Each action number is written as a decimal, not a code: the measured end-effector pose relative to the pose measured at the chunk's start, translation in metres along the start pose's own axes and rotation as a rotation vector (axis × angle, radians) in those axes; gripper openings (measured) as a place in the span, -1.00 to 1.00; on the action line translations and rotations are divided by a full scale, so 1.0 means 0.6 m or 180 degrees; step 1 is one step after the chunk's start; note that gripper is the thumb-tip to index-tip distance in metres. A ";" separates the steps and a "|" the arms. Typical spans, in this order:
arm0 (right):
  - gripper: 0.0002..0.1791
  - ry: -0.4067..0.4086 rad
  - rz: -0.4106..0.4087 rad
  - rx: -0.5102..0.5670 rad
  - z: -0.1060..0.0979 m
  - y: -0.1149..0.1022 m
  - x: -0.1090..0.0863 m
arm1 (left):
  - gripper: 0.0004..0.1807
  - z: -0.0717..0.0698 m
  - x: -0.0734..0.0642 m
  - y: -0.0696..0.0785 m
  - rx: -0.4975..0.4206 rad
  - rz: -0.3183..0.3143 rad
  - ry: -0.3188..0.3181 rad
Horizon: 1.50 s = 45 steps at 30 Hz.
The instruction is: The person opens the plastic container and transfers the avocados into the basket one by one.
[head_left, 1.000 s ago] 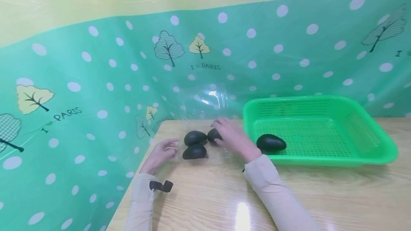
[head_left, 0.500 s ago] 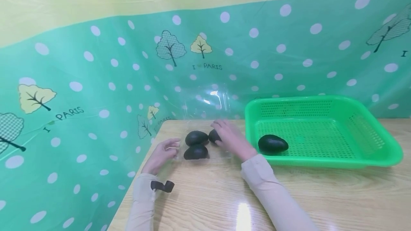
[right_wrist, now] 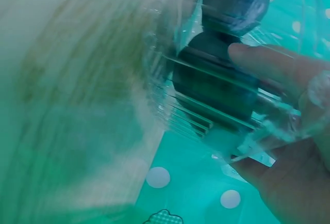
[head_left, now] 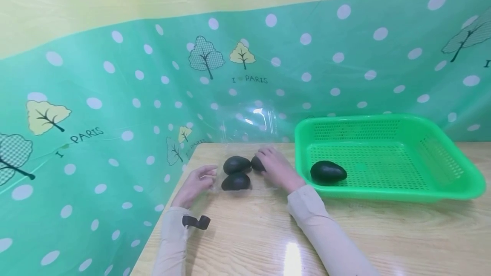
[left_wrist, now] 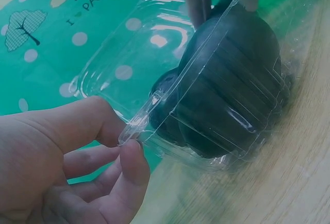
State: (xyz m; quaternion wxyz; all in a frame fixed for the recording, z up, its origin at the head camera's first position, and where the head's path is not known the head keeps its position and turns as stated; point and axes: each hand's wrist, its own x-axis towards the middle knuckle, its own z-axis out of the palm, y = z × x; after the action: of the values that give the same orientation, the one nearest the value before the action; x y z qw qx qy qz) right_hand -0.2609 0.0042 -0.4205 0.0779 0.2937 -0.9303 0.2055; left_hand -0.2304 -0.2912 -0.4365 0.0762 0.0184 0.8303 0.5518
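A clear plastic clamshell box (head_left: 249,120) stands on the table with its lid raised against the cloth. Inside lie two dark, pear-shaped avocados (head_left: 236,165), one behind the other. My right hand (head_left: 278,167) reaches into the box's right side and holds a third avocado (head_left: 257,164), partly hidden by the fingers. In the right wrist view, the thumb (right_wrist: 258,61) lies on this dark fruit. At the box's left, my left hand (head_left: 195,184) pinches the plastic rim between thumb and forefinger, as the left wrist view shows.
Right of the box stands a green perforated basket (head_left: 383,193), with one avocado (head_left: 327,172) in its near left corner. A green dotted cloth (head_left: 153,76) hangs behind and left of the wooden table (head_left: 245,242). A black strap (head_left: 196,222) is on the left wrist.
My right hand has sunk slightly, with the avocado still in its hold. The left hand stays at the box's left edge. The whole head view has shifted a little.
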 end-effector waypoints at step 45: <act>-0.35 0.0237 0.0093 0.0198 0.008 -0.004 0.003 | -0.35 0.001 -0.002 0.003 0.0093 -0.0019 -0.0004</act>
State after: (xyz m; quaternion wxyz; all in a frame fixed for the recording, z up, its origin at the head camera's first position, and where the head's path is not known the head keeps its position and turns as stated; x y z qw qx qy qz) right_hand -0.2610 -0.0007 -0.4238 0.1003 0.2745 -0.9241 0.2462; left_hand -0.2292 -0.2902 -0.4349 0.0780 0.0174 0.8383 0.5393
